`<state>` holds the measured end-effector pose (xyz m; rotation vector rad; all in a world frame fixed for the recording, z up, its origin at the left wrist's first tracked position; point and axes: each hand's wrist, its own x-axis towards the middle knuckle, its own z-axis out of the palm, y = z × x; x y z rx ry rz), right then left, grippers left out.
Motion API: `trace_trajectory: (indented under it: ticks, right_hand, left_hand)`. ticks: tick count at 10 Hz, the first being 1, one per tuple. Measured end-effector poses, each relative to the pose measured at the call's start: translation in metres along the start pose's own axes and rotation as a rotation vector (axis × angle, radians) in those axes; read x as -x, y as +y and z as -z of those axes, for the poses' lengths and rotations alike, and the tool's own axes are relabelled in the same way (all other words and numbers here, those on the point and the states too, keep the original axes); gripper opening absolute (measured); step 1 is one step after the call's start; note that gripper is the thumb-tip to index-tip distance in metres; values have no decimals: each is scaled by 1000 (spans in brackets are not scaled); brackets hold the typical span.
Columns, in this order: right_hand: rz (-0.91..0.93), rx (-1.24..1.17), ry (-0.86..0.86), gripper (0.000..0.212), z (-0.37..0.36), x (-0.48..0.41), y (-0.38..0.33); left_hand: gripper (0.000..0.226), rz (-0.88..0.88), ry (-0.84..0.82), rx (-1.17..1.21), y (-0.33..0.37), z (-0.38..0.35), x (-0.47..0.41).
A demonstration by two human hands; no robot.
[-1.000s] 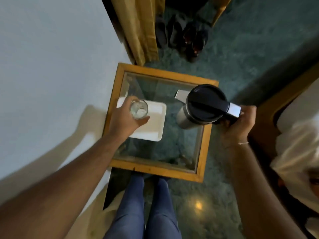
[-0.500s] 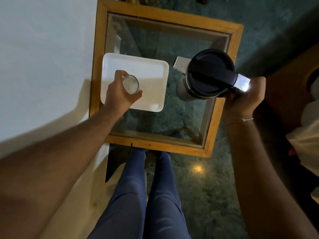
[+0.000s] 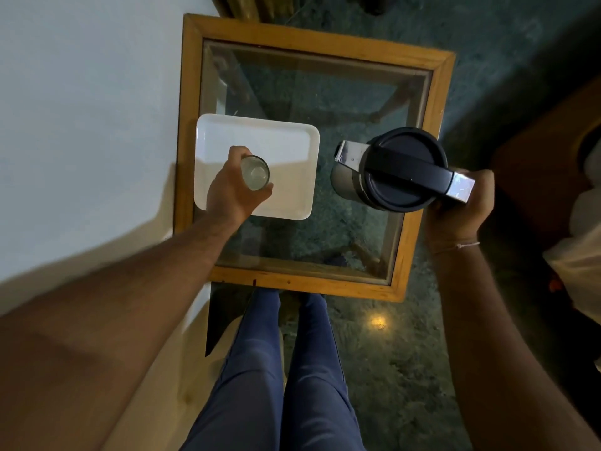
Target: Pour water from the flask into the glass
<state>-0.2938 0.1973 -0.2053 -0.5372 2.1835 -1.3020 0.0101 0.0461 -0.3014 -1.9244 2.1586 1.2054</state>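
Observation:
A steel flask (image 3: pixel 395 172) with a black lid and a silver spout pointing left hangs upright over the right side of a glass-topped table (image 3: pixel 419 229). My right hand (image 3: pixel 461 206) grips its handle at the right. A clear glass (image 3: pixel 255 173) is seen from above over a white tray (image 3: pixel 289 151), with my left hand (image 3: pixel 232 190) wrapped around its left side. Whether the glass rests on the tray I cannot tell. The spout is well to the right of the glass.
The table has a wooden frame and stands against a pale wall (image 3: pixel 81 109) on the left. My legs in blue trousers (image 3: pixel 276 369) are just below it. Dark green floor (image 3: pixel 406 369) lies around, with wooden furniture (image 3: pixel 536 177) at the right.
The view has tilted down, so the table sits lower and larger in the frame. Both hands keep their grips; glass and flask hold about the same places over the table.

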Motion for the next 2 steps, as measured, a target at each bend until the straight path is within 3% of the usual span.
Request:
trace_trajectory:
  ticks: [1,2]
  right_hand:
    - [23,76,-23,37,6,-4,-11]
    - [43,56,66,32,18,-5,-40]
  left_hand:
    - [94,-36,-5,-5,10,14,11]
    - [99,-205,153,-133,25,41,37]
